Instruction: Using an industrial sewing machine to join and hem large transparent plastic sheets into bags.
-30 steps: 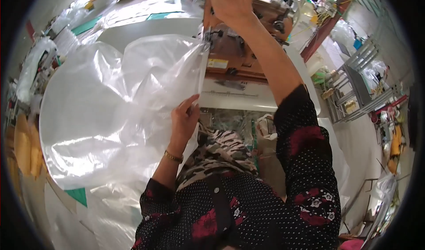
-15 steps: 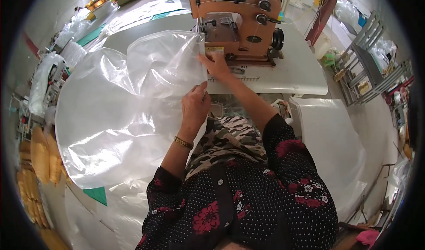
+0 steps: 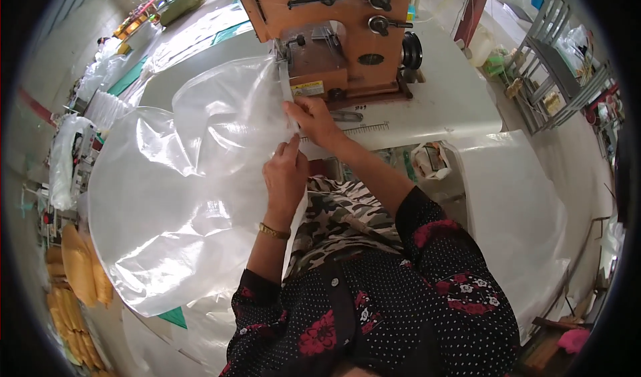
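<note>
A large sheet of clear plastic film [image 3: 227, 143] spreads over the table to the left and hangs toward my lap. Its folded right edge runs up to the needle area of an orange-brown sewing machine [image 3: 370, 33]. My right hand [image 3: 316, 120] pinches that edge just in front of the machine, thumb and fingers pressed together. Closer to me, my left hand [image 3: 286, 177] grips the same edge lower down, its fingertips closed on the film. The part of the edge under the machine's foot is too small to make out.
A white work table [image 3: 441, 113] carries the machine, with a printed ruler along its front. More plastic film [image 3: 511, 197] hangs at the right. A grey metal rack [image 3: 551, 77] stands at the far right. Yellow-orange rolls [image 3: 80, 263] lie at the lower left.
The view has shifted, so the machine sits further left and higher. Both hands stay on the film's edge, and the right hand now lies a little further from the needle area.
</note>
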Motion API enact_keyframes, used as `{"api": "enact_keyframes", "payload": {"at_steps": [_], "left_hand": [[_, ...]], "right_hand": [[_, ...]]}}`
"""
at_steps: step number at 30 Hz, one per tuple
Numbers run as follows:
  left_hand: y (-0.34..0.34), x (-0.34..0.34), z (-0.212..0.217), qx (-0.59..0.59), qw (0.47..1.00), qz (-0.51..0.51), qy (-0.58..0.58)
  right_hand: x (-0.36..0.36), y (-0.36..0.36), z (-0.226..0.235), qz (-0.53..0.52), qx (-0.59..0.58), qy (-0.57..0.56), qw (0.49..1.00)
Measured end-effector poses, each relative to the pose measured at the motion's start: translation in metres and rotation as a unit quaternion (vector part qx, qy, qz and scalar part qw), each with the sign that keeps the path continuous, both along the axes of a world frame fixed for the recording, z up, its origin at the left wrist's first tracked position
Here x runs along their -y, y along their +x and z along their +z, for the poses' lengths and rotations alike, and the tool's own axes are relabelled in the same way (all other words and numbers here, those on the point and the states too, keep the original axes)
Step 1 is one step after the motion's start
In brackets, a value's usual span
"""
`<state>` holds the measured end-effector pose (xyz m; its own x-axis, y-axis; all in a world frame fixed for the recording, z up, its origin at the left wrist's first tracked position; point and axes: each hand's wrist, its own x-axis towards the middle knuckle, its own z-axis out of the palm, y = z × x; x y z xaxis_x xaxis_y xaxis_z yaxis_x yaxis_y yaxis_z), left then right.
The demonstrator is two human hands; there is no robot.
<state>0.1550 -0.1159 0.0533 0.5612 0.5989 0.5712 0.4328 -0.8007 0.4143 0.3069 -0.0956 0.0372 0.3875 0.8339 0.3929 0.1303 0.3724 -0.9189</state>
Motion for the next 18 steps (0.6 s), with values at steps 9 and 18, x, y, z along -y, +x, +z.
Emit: {"api": "enact_keyframes", "payload": {"at_steps": [9, 18], "left_hand": [[0.039, -0.058, 0.034, -0.029, 0.997, 0.002, 0.075], [0.055, -0.079, 0.039, -0.027, 0.994, 0.027, 0.100]], "right_hand": [[0.003, -0.001, 0.005, -0.065, 0.035, 0.007, 0.997], [-0.004, -0.002, -0.005, -0.055, -0.016, -0.002, 0.998]]}}
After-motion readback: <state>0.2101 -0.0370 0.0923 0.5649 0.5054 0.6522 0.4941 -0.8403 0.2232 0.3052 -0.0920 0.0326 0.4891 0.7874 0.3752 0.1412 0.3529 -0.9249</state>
